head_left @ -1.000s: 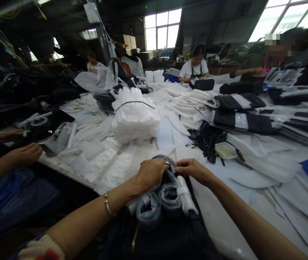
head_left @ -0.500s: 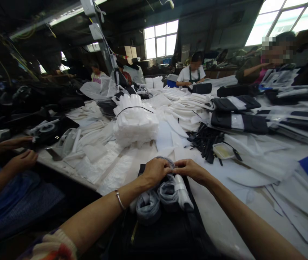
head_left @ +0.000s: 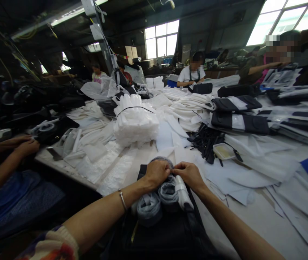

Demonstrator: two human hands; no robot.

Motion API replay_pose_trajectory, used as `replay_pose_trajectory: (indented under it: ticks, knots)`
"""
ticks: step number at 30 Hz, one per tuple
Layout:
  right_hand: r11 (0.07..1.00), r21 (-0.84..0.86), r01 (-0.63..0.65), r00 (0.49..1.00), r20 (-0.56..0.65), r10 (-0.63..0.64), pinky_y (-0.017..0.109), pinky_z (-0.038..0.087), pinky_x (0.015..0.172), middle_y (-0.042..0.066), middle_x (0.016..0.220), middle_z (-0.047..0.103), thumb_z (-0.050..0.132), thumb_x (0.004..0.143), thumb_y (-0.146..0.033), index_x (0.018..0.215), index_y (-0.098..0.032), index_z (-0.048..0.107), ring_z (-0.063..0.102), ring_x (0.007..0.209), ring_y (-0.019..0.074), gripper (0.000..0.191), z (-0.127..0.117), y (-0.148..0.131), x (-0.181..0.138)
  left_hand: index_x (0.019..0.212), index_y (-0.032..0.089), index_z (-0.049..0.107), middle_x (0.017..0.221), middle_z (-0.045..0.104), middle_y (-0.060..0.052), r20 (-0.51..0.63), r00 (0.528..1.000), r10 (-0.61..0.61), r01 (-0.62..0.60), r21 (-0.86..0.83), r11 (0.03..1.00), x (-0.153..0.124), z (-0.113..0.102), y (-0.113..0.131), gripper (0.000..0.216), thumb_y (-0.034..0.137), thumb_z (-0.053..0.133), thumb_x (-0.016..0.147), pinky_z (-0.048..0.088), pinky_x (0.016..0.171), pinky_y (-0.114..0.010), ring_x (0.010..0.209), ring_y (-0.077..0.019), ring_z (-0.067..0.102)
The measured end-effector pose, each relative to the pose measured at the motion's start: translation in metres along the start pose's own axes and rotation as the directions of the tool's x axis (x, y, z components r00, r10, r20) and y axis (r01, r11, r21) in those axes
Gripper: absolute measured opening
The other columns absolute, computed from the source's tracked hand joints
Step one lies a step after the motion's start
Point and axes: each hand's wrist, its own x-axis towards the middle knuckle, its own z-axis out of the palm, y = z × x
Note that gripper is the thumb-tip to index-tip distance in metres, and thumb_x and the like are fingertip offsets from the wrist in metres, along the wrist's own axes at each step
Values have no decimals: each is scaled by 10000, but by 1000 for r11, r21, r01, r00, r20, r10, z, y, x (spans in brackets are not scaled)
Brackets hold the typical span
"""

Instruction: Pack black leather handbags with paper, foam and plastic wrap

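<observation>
A black bag (head_left: pixel 167 234) lies in front of me at the table edge, with a gold zipper on it. On top sit two coils of plastic-wrapped strap (head_left: pixel 148 209) and a white-wrapped handle (head_left: pixel 182 193) with a dark end. My left hand (head_left: pixel 157 174) is closed on the far part of the plastic-wrapped strap (head_left: pixel 161 159), fingers curled. My right hand (head_left: pixel 188 174) pinches at the same spot from the other side, its fingertips nearly meeting the left ones. What exactly lies between the fingertips is too small to make out.
A tied stack of white foam sheets (head_left: pixel 136 126) stands ahead. To the right are black straps (head_left: pixel 205 142), a small clear tray (head_left: pixel 223 151) and wrapped black bags (head_left: pixel 237 122). A co-worker's hands (head_left: pixel 25 146) work at far left. Other people sit across the table.
My right hand and forearm have shifted slightly inward to the left. My left hand has turned a little at the strap. Both hands stay at the same place on the bag.
</observation>
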Motion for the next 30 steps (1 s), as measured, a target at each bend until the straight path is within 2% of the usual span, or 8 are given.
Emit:
replay_pose_trajectory:
  ticks: [8,14,18,21,24,27,28,30]
  knots:
    - [964,225,-140,964,255,81,318,492,685,60,768,747,765,589,-468,794,-158,762,655,716,205,371,-11,8,0,767,192,738,802,738,-71,-7,1000,-30,29,-52,998,1,6,2,199,265,555,792,434,671,-294,755,-217,659]
    - [931,300,-206,952,280,121,269,449,617,7,630,684,820,537,-355,662,-162,701,582,601,135,258,-9,11,10,727,178,727,754,717,-60,42,998,-51,56,-130,990,3,3,4,189,255,559,767,413,633,-273,709,-194,631]
    - [928,307,-212,951,283,124,255,426,599,-6,590,664,832,501,-318,618,-159,678,557,582,123,250,-8,6,12,729,160,721,707,699,-51,159,987,-31,67,-223,973,8,-2,-1,184,237,556,751,413,585,-241,664,-170,623]
    - [930,300,-213,955,267,133,248,416,590,-15,575,655,816,508,-308,617,-159,671,540,565,114,235,-7,7,12,740,138,721,655,687,-42,329,943,44,71,-329,942,13,-8,-5,257,164,467,760,417,513,-208,553,-136,611]
    - [935,273,-225,952,267,151,243,374,521,-21,541,634,797,503,-310,600,-159,651,502,508,106,231,-1,11,12,868,131,734,738,716,-27,484,846,223,66,-511,857,18,-12,-3,356,91,411,726,399,463,-178,469,-88,554]
    - [941,242,-238,942,295,162,248,351,487,-16,514,619,782,493,-331,575,-157,636,477,470,108,241,5,14,13,954,134,731,762,706,-13,536,756,375,110,-669,735,19,-14,3,410,87,399,717,311,398,-178,391,-58,428]
    - [943,235,-236,939,303,160,250,358,492,-14,516,620,779,496,-337,574,-156,637,482,475,111,243,7,13,14,949,136,732,740,695,-8,538,753,378,112,-671,733,17,-16,4,408,90,399,718,303,396,-183,385,-59,414]
    - [949,226,-221,940,308,146,251,374,513,-16,529,625,778,508,-335,577,-156,647,495,499,115,232,9,12,14,942,162,731,754,695,0,452,829,330,22,-616,787,10,-22,1,384,98,414,734,378,467,-188,460,-78,493]
